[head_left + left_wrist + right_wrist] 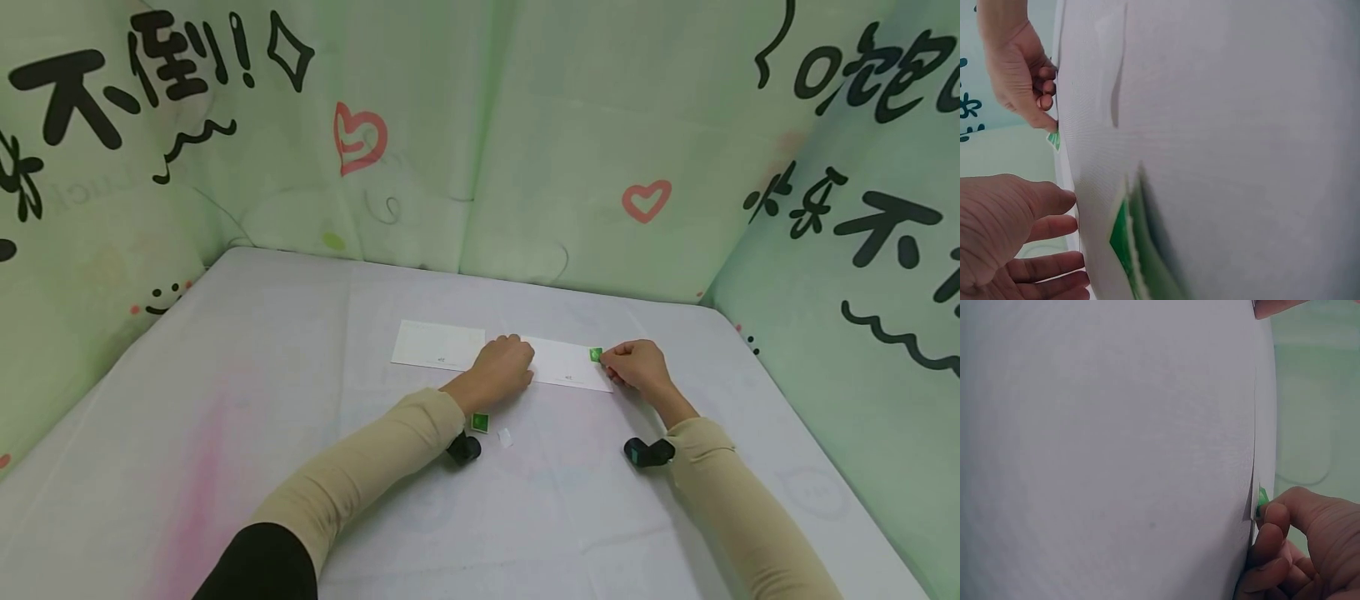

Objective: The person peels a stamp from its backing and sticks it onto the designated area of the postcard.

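A small green stamp (596,354) is at the upper right corner of a white envelope (558,365) lying flat. My right hand (639,367) pinches the stamp's edge between thumb and forefinger, its other fingers curled, as the right wrist view also shows. Over the left end of that same envelope rests my left hand (501,368). In the left wrist view its fingers (1054,265) are spread and fairly straight, holding nothing. Another green stamp (480,422) with a toothed edge lies beside the left wrist, slightly lifted off the cloth.
A second white envelope (437,343) lies to the left, partly behind the left hand. A small white paper scrap (505,437) sits near the loose stamp. White cloth covers the table (375,283); printed green curtains (555,167) hang around its far and side edges.
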Available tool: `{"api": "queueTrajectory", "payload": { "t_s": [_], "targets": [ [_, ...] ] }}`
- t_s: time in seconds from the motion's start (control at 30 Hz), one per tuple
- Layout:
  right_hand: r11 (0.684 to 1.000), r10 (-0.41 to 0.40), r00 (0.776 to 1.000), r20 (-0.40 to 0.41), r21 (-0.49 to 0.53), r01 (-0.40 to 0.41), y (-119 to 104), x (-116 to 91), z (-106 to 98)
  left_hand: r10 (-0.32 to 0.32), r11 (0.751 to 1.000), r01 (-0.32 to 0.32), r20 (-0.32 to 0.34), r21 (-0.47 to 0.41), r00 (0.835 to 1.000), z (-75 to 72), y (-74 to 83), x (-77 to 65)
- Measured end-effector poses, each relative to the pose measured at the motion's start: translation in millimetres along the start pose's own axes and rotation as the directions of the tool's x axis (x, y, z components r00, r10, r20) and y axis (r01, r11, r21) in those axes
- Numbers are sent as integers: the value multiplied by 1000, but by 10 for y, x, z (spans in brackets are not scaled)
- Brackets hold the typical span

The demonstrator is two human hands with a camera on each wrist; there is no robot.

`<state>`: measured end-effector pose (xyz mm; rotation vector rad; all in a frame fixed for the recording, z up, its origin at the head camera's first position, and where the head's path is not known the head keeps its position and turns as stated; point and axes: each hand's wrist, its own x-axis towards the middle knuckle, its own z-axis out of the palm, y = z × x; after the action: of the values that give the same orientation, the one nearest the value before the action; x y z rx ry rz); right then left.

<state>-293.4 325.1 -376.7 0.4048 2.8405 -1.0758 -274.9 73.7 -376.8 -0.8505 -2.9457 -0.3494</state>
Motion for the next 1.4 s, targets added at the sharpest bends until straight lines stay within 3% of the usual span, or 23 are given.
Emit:
{"api": "queueTrajectory", "payload": {
  "t_s": [0.53, 0.8, 0.9, 1.0, 1.2, 1.4],
  "targets": [
    [1000, -1, 998, -67, 0, 1, -13, -49, -3, -19, 1000, 19, 14, -22, 1000, 6, 8, 2],
    [997, 17, 997, -80, 71, -12, -84, -153, -37, -21, 999, 22, 18, -32, 1000, -3, 4, 4],
    [998, -40, 995, -93, 44, 44, -92, -182, -34, -24, 999, 24, 18, -29, 1000, 0, 4, 2],
    [989, -147, 983, -113, -48, 143, -89, -213, -35, -24, 999, 24, 19, -24, 1000, 0, 7, 0],
    [917, -342, 935, -96, -250, 310, -110, -280, -36, -22, 999, 23, 18, -26, 1000, 4, 13, 2],
    [859, -404, 915, -8, -346, 376, -146, -332, -24, -17, 1000, 17, 11, -10, 1000, -2, 22, -2]
  ]
}}
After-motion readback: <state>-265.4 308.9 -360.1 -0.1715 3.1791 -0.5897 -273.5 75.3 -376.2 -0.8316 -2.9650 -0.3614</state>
